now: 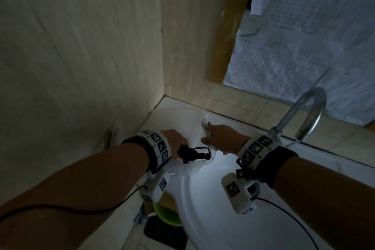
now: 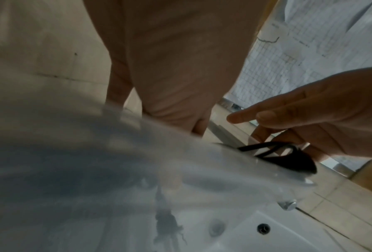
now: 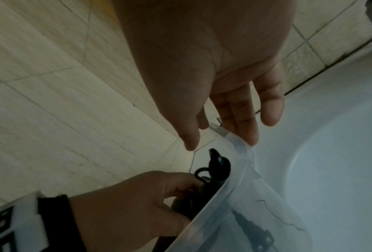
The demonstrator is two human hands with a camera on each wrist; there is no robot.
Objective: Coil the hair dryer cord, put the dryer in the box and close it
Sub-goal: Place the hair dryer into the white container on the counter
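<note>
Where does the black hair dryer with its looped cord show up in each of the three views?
Head: black hair dryer at centre, gripped by the left hand.
Left wrist: right of centre, under the right hand.
Right wrist: lower centre.
Shared landmark: translucent plastic box beside it.

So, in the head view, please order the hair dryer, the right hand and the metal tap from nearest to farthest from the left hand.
1. hair dryer: held in the left hand itself.
2. right hand: just to the right, at the rim of the clear box.
3. tap: far right, behind the basin.
</note>
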